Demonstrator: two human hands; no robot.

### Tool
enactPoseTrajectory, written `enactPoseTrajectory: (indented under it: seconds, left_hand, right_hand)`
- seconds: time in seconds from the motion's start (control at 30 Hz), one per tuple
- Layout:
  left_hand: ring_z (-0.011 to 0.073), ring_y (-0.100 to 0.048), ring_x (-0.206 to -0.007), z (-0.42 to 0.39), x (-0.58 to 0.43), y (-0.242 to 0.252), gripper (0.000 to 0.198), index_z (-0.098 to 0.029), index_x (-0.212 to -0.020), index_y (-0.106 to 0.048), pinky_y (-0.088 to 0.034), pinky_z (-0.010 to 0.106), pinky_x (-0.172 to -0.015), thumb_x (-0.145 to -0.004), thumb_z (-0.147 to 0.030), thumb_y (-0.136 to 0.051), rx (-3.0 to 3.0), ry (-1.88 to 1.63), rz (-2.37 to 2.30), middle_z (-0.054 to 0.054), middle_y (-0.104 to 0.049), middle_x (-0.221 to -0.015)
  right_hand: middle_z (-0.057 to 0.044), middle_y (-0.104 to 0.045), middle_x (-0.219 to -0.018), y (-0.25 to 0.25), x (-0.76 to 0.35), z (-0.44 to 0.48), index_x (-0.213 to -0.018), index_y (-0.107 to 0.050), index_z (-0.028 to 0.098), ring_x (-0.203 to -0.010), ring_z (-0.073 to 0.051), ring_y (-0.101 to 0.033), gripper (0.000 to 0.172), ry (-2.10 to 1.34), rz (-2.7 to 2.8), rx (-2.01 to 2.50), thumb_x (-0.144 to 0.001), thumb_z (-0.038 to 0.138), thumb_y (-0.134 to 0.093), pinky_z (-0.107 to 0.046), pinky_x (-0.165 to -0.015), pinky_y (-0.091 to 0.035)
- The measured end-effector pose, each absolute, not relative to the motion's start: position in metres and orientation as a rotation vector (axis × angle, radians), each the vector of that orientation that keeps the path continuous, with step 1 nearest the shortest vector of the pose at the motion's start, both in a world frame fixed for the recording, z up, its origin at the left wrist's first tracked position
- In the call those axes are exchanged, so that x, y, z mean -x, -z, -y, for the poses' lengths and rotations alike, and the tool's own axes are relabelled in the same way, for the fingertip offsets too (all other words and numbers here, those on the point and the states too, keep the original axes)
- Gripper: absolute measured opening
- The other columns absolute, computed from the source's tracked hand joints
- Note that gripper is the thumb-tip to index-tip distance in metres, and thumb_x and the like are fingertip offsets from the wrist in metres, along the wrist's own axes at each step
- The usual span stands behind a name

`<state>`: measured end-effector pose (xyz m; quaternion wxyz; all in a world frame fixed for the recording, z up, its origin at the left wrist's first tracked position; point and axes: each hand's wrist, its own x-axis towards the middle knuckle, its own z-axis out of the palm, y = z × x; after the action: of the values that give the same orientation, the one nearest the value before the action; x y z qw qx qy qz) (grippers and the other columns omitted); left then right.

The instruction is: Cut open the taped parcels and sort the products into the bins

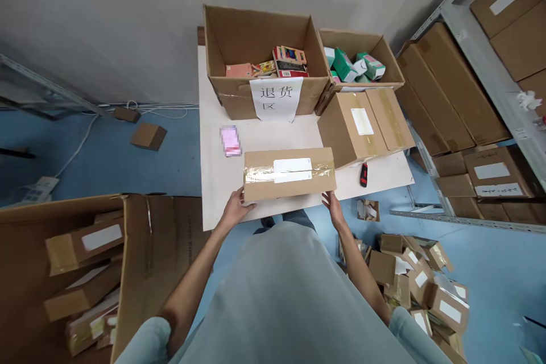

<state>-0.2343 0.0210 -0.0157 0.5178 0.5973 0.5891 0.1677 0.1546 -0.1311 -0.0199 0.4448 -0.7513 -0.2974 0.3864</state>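
A flat, taped cardboard parcel (289,173) with a white label lies on the white table (217,182) near its front edge. My left hand (236,209) grips its near left corner, thumb on the top face. At the near right corner, my right hand (333,209) presses against the parcel with fingers stretched along its edge. A red and black box cutter (364,174) rests on the table to the right of the parcel. A pink phone-sized item (231,141) lies to the parcel's upper left.
A large open carton (260,57) with small boxes and a paper sign stands at the table's back, beside a smaller open carton (358,62) and a sealed box (362,125). A big carton of parcels (72,273) stands left; loose parcels (422,284) litter the floor right. Shelving (482,96) holds boxes.
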Motion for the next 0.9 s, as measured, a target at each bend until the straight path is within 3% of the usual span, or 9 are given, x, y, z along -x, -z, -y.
enactPoseTrajectory:
  seconds: [0.1,0.23,0.4,0.53,0.63,0.77,0.9]
  left_hand:
    - [0.0421,-0.073,-0.133,0.019,0.238,0.026,0.082,-0.016,-0.137,-0.073,-0.061,0.058,-0.117,-0.064,-0.048,-0.095,-1.278,-0.321,-1.382,0.018,-0.071,-0.138]
    - [0.0447,-0.055,-0.160,0.038,0.232,0.027,0.081,-0.020,-0.139,-0.075,-0.055,0.059,-0.126,-0.068,-0.054,-0.094,-1.256,-0.384,-1.384,0.022,-0.059,-0.164]
    - [0.0411,-0.032,-0.178,0.039,0.231,0.011,0.086,-0.023,-0.153,-0.073,-0.043,0.056,-0.137,-0.077,-0.060,-0.091,-1.225,-0.525,-1.378,0.020,-0.039,-0.187]
    - [0.0384,-0.047,-0.170,0.033,0.232,-0.006,0.101,-0.022,-0.169,-0.061,-0.044,0.054,-0.138,-0.083,-0.070,-0.087,-1.150,-0.638,-1.307,0.017,-0.047,-0.184]
    - [0.0369,-0.059,-0.161,0.025,0.228,-0.013,0.105,-0.019,-0.173,-0.056,-0.049,0.052,-0.135,-0.086,-0.071,-0.085,-1.150,-0.667,-1.236,0.017,-0.058,-0.177]
    - [0.0383,-0.059,-0.159,0.015,0.221,-0.014,0.106,-0.018,-0.174,-0.054,-0.052,0.052,-0.132,-0.086,-0.068,-0.085,-1.174,-0.666,-1.267,0.018,-0.055,-0.179]
    - [0.0383,-0.056,-0.163,0.015,0.221,-0.008,0.101,-0.020,-0.174,-0.053,-0.049,0.053,-0.135,-0.090,-0.068,-0.082,-1.228,-0.580,-1.232,0.017,-0.051,-0.182]
  right_hand:
    - [-0.022,-0.078,-0.151,0.028,-0.162,0.135,-0.148,-0.078,0.020,-0.145,-0.039,-0.072,0.097,-0.990,0.752,1.873,-0.091,0.096,-0.058,-0.068,-0.119,-0.059]
    - [-0.023,-0.068,-0.166,0.033,-0.166,0.128,-0.156,-0.072,0.018,-0.161,-0.041,-0.060,0.107,-1.006,0.769,1.876,-0.078,0.091,-0.072,-0.070,-0.133,-0.044]
    - [-0.017,-0.064,-0.172,0.011,-0.173,0.126,-0.160,-0.071,0.020,-0.170,-0.037,-0.050,0.090,-0.981,0.832,1.853,-0.088,0.074,-0.074,-0.065,-0.141,-0.035]
    - [-0.012,-0.060,-0.176,-0.012,-0.174,0.121,-0.165,-0.068,0.023,-0.169,-0.033,-0.051,0.081,-0.920,0.915,1.767,-0.098,0.068,-0.073,-0.059,-0.144,-0.035]
    - [-0.013,-0.055,-0.180,-0.014,-0.170,0.109,-0.169,-0.063,0.021,-0.171,-0.034,-0.049,0.092,-0.922,0.903,1.786,-0.096,0.076,-0.073,-0.059,-0.144,-0.036]
    - [-0.018,-0.047,-0.184,-0.002,-0.169,0.091,-0.172,-0.057,0.014,-0.174,-0.034,-0.044,0.108,-0.951,0.896,1.827,-0.091,0.084,-0.073,-0.056,-0.145,-0.032]
    - [-0.018,-0.058,-0.177,0.006,-0.171,0.091,-0.162,-0.067,0.017,-0.167,-0.034,-0.054,0.098,-0.966,0.836,1.875,-0.092,0.085,-0.071,-0.058,-0.141,-0.039]
